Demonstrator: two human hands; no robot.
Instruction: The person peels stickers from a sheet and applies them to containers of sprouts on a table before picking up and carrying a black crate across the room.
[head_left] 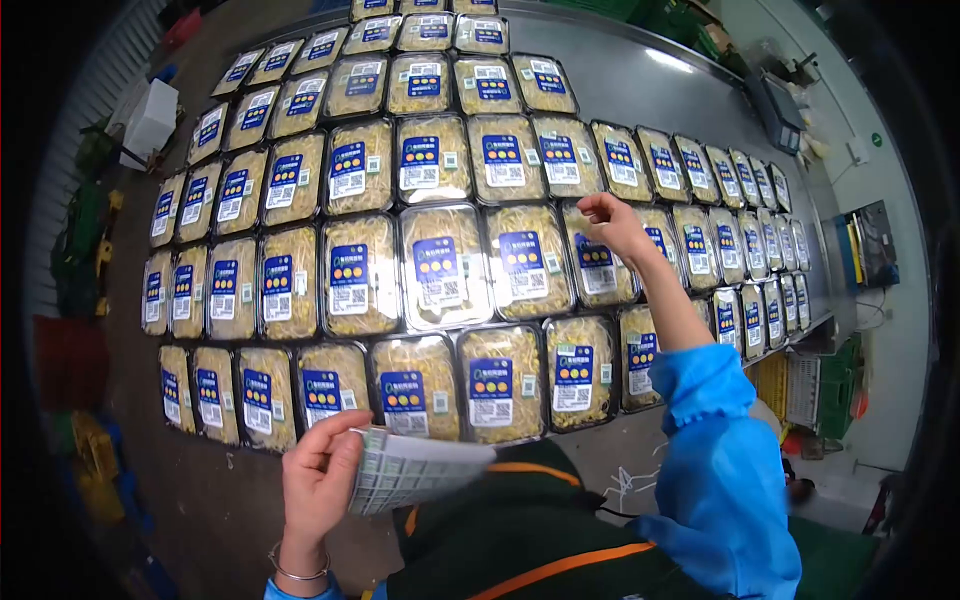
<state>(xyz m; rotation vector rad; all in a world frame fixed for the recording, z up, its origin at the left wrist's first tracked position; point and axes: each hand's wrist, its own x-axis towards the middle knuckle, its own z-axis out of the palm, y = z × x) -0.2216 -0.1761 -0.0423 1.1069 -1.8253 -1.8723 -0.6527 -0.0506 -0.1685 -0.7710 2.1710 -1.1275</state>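
Note:
My left hand (322, 470), low in the view, pinches a sheet of small green-and-white stickers (420, 478) between thumb and fingers. The sheet bends away to the right in front of my dark apron. Farther up, my right hand (615, 228) hovers over a packed tray of bean sprouts (598, 275) with a blue-and-white label. Its fingers are curled together; whether a sticker is between them I cannot make out. Many similar trays stand in rows, such as one nearby tray (527, 260) that has a small green-and-white sticker beside its label.
The trays cover much of a metal table (640, 95). A dark device (780, 110) sits at its far right corner. Green crates (835, 395) and a white crate (803, 390) stand to the right, below table height. A white box (152, 120) is at the far left.

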